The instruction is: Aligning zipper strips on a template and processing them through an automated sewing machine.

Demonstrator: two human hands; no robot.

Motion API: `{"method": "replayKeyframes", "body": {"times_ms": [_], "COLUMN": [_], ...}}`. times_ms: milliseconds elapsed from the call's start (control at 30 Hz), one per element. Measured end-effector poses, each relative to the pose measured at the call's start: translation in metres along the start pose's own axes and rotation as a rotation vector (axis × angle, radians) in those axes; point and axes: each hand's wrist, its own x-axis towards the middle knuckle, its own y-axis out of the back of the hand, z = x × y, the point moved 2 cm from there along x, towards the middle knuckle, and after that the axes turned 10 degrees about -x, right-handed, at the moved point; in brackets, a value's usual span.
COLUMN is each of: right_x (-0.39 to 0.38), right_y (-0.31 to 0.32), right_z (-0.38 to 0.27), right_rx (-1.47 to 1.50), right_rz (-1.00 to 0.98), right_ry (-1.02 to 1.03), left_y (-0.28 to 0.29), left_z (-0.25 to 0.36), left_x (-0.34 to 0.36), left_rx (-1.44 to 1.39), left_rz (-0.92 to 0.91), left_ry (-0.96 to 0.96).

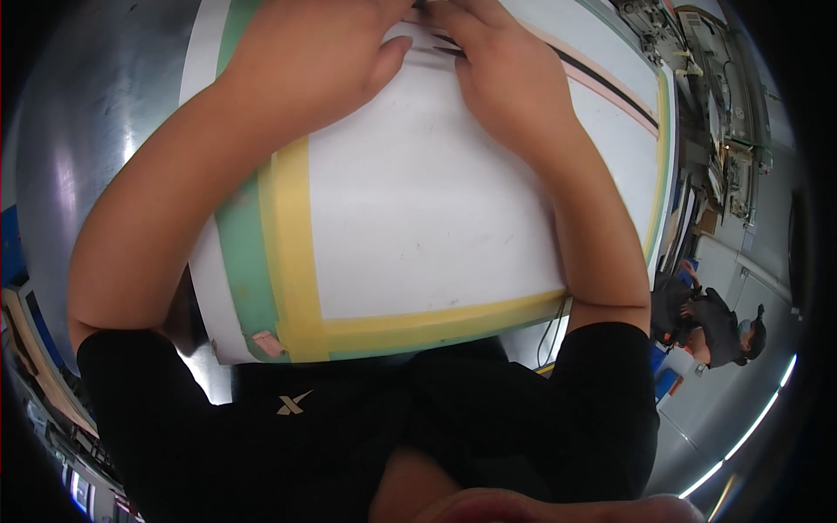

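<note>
My left hand [323, 61] rests over the white board [427, 200], its thumb angled inward and its fingertips at the top edge of view, partly hidden. My right hand [510, 78] is beside it with fingers curled at a small dark item that I cannot make out. Between my hands, thin dark pointed pieces [449, 50] lie or are held over pink tape [610, 100], which runs rightward along a black stripe. Green tape [244, 253] and yellow tape [292, 244] border the board.
Shiny metal surface [78, 105] at left. Machinery [732, 131] lines the right side. A person in dark clothing, cap and mask [706, 322] is at the right. A small pink tape piece [268, 342] is on the board's lower-left corner.
</note>
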Motion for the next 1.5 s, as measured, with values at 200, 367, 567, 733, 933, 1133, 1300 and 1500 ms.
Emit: {"method": "replayKeyframes", "body": {"times_ms": [200,367,567,733,933,1133,1300,1500], "right_x": [-0.01,-0.015,-0.014,-0.01,-0.008,-0.01,-0.011,-0.009], "right_y": [0.001,-0.003,-0.003,-0.001,0.0,-0.003,-0.005,0.006], "right_z": [0.018,0.031,0.034,0.034,0.036,0.036,0.036,0.035], "right_rx": [0.096,0.169,0.164,0.174,0.174,0.174,0.174,0.172], "right_rz": [0.096,0.173,0.088,0.113,0.066,0.14,0.149,0.088], "right_ry": [0.04,0.121,0.056,0.055,0.047,0.076,0.079,0.081], "left_y": [-0.005,-0.006,0.003,0.003,0.003,-0.002,-0.008,-0.005], "left_z": [0.007,0.002,0.014,0.022,0.021,0.017,0.013,0.015], "left_x": [0.012,0.001,0.002,0.003,-0.002,0.0,0.002,0.003], "left_rx": [0.06,0.147,0.244,0.261,0.282,0.233,0.22,0.196], "left_rz": [0.218,0.183,0.183,0.196,0.248,0.276,0.221,0.117], "left_ry": [-0.238,-0.207,-0.21,-0.245,-0.241,-0.22,-0.175,-0.104]}}
